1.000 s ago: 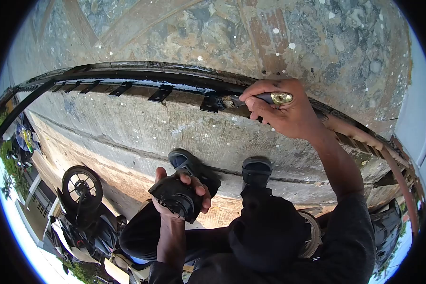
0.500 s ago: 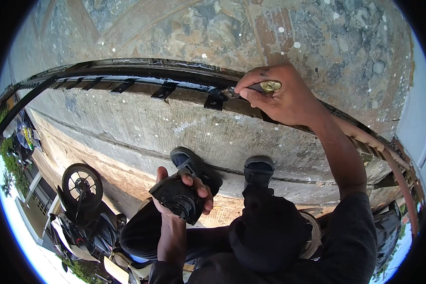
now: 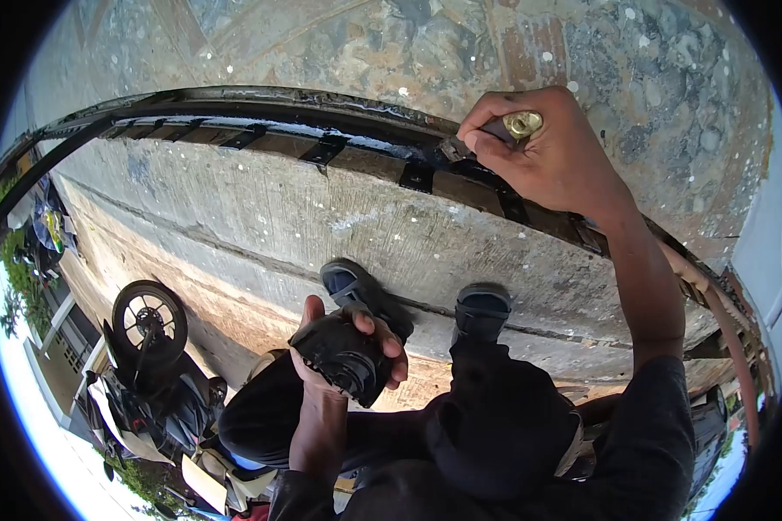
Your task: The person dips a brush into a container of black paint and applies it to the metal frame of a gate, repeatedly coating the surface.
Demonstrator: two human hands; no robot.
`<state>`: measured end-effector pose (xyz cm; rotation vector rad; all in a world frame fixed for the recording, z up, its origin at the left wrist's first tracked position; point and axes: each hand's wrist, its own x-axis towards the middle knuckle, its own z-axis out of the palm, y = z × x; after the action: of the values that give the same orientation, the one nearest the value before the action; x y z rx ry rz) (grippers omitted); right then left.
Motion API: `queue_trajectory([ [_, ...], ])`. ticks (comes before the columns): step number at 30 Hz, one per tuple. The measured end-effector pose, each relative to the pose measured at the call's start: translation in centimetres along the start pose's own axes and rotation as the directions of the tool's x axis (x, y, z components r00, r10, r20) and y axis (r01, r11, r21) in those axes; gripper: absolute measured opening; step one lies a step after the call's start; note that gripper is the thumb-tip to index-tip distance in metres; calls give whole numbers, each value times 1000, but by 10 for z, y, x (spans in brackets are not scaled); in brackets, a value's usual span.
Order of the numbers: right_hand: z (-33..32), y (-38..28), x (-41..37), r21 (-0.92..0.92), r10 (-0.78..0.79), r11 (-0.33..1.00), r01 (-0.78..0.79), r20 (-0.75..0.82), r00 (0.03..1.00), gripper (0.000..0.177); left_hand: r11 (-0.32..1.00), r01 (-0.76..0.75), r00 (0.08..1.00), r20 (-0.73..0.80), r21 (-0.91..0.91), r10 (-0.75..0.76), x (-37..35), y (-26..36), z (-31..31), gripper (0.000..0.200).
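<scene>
Fingers of my right hand [image 3: 539, 148] are closed round the handle of a paintbrush [image 3: 504, 128], whose brass-coloured handle end points up. The bristles touch a dark metal rail [image 3: 374, 139] with short black tabs [image 3: 417, 175] along its near side. White or pale blue patches show on the rail left of the brush. Lower down, my left hand [image 3: 369, 343] holds a black container [image 3: 334, 354], tilted, with dark wet-looking stuff round its edge; what is inside cannot be made out.
Two sandalled feet [image 3: 482, 308] stand on the concrete ledge [image 3: 261, 204]. At the lower left is a parked motorcycle [image 3: 148, 330]. A long brown pipe [image 3: 728, 334] runs down the right side. Stained, speckled stone paving [image 3: 321, 52] lies beyond the rail.
My right hand and the brush have moved slightly up and right in view, still at the rail. The camera view has shifted a little; my left hand still holds the container.
</scene>
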<state>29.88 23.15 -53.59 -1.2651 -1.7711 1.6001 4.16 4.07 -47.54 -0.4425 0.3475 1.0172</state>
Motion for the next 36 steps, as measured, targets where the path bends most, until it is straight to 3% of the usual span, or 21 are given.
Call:
queue_trajectory([
  [2, 10, 0, 5, 194, 13, 981, 14, -138, 990, 9, 1000, -7, 1000, 22, -6, 7, -1, -1, -4, 75],
  [5, 42, -5, 37, 202, -161, 958, 204, -211, 964, 11, 1000, -7, 1000, 25, -11, 7, 1, -3, -8, 75],
  [11, 61, 5, 49, -11, -212, 977, 212, 2, 977, 15, 1000, 19, 999, 41, -22, -18, -5, -4, -7, 76],
  [12, 48, -6, 47, -9, -67, 998, 68, 102, 993, 16, 999, 23, 999, 42, -24, -22, -5, -2, -8, 76],
  [15, 57, 0, 49, -15, -306, 952, 306, -47, 951, 15, 999, 16, 1000, 4, -40, -15, -5, -3, -12, 75],
  [19, 64, -8, 51, 143, -378, 917, 372, 18, 926, 13, 998, 33, 999, 22, -54, -32, -6, -6, -12, 75],
  [20, 52, -14, 52, 178, -261, 954, 241, 98, 960, 13, 998, 28, 999, 24, -48, -27, -8, -6, -12, 75],
  [24, 56, -7, 56, 39, -329, 944, 329, -12, 944, 13, 999, 29, 999, 30, -38, -28, -9, -7, -13, 75],
  [27, 61, -14, 53, 111, -364, 926, 361, 8, 931, 14, 999, 30, 999, 31, -44, -29, -8, -5, -13, 75],
  [28, 53, -16, 52, 214, -254, 947, 238, 48, 966, 14, 998, 29, 999, 27, -51, -27, -9, -6, -14, 75],
  [32, 59, -7, 57, 269, -147, 954, 134, 30, 989, 11, 998, 32, 999, 33, -52, -31, -7, -8, -15, 76],
  [35, 44, -14, 52, 158, -8, 987, -4, 76, 997, 10, 998, 33, 999, 42, -52, -31, -9, -8, -15, 76],
  [36, 41, -9, 57, 57, -114, 992, 111, 58, 992, 13, 998, 35, 998, 47, -52, -33, -10, -8, -16, 76],
])
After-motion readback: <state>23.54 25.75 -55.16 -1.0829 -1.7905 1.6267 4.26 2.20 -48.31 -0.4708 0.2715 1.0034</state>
